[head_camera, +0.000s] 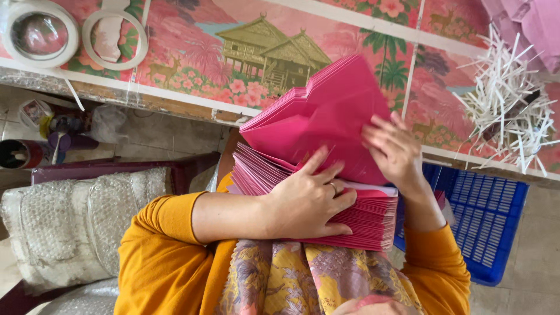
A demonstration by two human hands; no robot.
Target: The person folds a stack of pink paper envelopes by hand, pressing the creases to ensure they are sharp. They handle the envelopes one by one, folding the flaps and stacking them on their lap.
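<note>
A thick stack of pink envelopes (361, 221) lies on my lap, over a floral cloth (303, 280). My left hand (309, 201), with a ring on one finger, presses flat on top of the stack. My right hand (394, 149) grips the edge of a raised, fanned bundle of pink envelopes (321, 111), tilted up toward the table. Both of my arms are in orange sleeves.
Ahead is a table with a pictorial pink cover (262, 46). Two rolls of tape (114, 38) sit at its left, and a heap of white paper strips (507, 111) at its right. A blue plastic crate (484, 221) stands to my right. Bubble wrap (76, 221) covers a seat to my left.
</note>
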